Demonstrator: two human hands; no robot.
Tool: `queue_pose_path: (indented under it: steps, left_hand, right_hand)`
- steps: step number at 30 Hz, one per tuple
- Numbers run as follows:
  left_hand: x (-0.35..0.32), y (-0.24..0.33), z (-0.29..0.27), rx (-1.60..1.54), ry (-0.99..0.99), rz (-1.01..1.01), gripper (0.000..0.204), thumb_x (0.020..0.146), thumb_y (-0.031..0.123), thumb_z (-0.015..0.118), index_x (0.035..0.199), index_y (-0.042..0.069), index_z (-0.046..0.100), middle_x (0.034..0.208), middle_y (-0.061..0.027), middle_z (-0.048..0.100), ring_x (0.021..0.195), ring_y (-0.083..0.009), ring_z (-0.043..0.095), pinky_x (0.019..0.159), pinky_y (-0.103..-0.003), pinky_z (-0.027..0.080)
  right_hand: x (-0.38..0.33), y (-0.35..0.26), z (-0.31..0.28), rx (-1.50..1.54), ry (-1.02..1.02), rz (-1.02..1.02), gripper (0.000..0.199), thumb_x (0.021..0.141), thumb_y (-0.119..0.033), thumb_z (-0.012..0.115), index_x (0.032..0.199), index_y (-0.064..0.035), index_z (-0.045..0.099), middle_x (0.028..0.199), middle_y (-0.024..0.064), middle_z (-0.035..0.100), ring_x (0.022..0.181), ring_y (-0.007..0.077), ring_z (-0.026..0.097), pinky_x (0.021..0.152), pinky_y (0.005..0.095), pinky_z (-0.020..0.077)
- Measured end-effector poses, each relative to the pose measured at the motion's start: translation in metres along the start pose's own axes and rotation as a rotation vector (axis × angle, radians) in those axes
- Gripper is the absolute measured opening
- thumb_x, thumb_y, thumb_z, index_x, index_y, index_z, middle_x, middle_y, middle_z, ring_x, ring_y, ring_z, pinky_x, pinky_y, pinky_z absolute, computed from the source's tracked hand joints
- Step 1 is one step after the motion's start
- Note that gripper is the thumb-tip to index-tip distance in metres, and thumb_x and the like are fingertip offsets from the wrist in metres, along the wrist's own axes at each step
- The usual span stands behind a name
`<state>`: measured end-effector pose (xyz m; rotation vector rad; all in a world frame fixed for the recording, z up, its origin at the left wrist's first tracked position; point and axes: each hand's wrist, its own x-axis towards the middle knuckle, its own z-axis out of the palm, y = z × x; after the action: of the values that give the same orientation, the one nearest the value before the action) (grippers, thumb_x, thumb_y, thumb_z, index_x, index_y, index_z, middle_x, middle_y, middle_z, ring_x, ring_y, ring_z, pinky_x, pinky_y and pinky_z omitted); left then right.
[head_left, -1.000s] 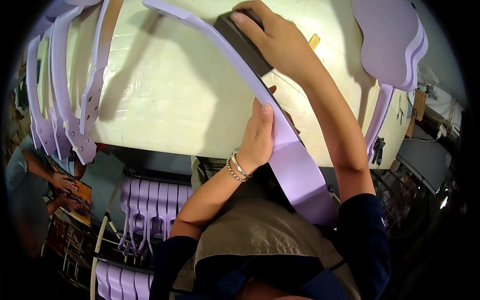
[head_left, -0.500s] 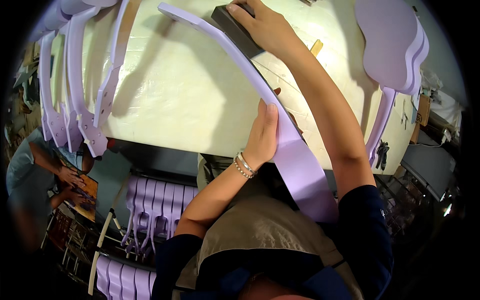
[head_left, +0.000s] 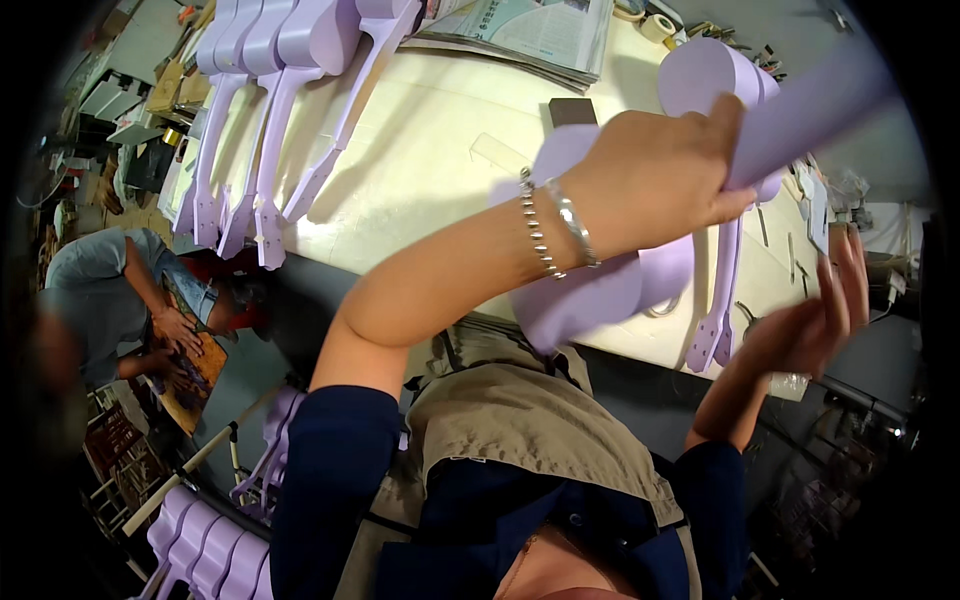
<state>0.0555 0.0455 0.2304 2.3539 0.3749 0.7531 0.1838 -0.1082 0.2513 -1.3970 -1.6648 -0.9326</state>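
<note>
A lilac ukulele-like instrument (head_left: 580,305) is raised over the bench, its rounded body partly behind my left forearm. The neck slants up to the right, blurred by motion. My left hand (head_left: 660,175), bracelets at its wrist, is wrapped round the neck near the body. Off to the right, my right hand (head_left: 815,310) is empty, fingers outstretched and apart, below the neck. The dark sanding-type block (head_left: 572,112) lies on the bench, touched by neither hand.
Several lilac instruments stand at the left of the bench (head_left: 420,160), others (head_left: 715,85) at the right. A newspaper stack (head_left: 520,40) and tape roll (head_left: 657,28) lie at the back. More instruments (head_left: 210,545) hang on a rack lower left. Another person (head_left: 110,300) works beyond.
My right hand has let go of the block, now on the bench, and moved right. My left hand has swung the instrument round, its neck now towards the upper right.
</note>
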Motion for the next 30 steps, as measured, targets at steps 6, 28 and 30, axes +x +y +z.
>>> queue_pose_path:
  steps: [6,28,30]
  left_hand:
    - [-0.046,-0.035,0.07,0.451,0.048,0.413,0.016,0.076,0.017,0.059,0.09,0.012,0.051,0.07,-0.0031,0.052,0.067,-0.0196,0.056,0.055,-0.032,0.043]
    - [-0.193,-0.063,0.137,-0.61,-0.167,-0.847,0.035,0.088,0.024,0.063,0.113,0.001,0.053,0.094,-0.006,0.061,0.081,-0.0169,0.06,0.069,-0.03,0.048]
    - [-0.195,-0.071,0.159,-0.954,0.05,-0.845,0.043,0.092,0.023,0.058,0.124,0.0,0.04,0.1,-0.0095,0.061,0.09,-0.0182,0.061,0.076,-0.03,0.049]
  right_hand:
    - [-0.026,-0.059,-0.048,-0.295,-0.458,0.168,0.035,0.084,-0.023,0.063,0.113,-0.0043,0.057,0.117,0.0147,0.058,0.113,0.0332,0.055,0.108,0.0552,0.0255]
    - [-0.206,-0.101,0.043,0.442,-0.887,1.279,0.045,0.08,-0.004,0.066,0.123,-0.0135,0.055,0.09,0.0156,0.062,0.077,0.0321,0.06,0.069,0.0381,0.0483]
    - [-0.205,-0.105,0.047,0.449,-0.888,1.28,0.044,0.08,-0.005,0.066,0.123,-0.0128,0.055,0.092,0.0156,0.061,0.079,0.0325,0.06,0.071,0.0385,0.0483]
